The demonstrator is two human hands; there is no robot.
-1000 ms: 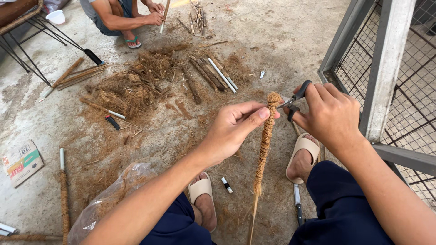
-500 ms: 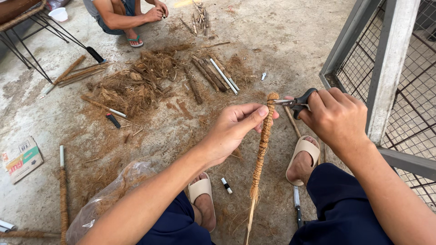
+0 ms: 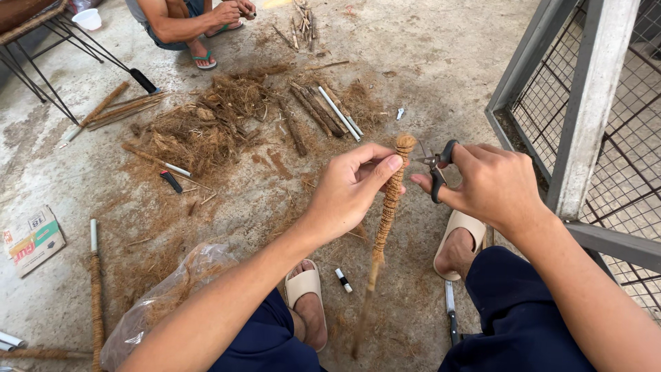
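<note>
My left hand (image 3: 354, 187) pinches a thin stick wrapped in brown coir rope (image 3: 387, 210) near its top, holding it almost upright over the concrete floor. My right hand (image 3: 494, 184) grips small black-handled scissors (image 3: 434, 165), their blades pointing at the knotted top end of the stick. Both of my feet wear pale slippers below the hands.
A pile of coconut fibre (image 3: 200, 127) and several wrapped sticks (image 3: 313, 110) lie ahead. Another person (image 3: 189, 21) squats at the top. A metal mesh frame (image 3: 585, 124) stands to the right. A clear plastic bag (image 3: 172, 300), a small box (image 3: 31, 238) and a knife (image 3: 451, 313) are nearby.
The scissors in my right hand have moved closer to the stick's top end. My left hand has kept its hold, tilting the stick slightly.
</note>
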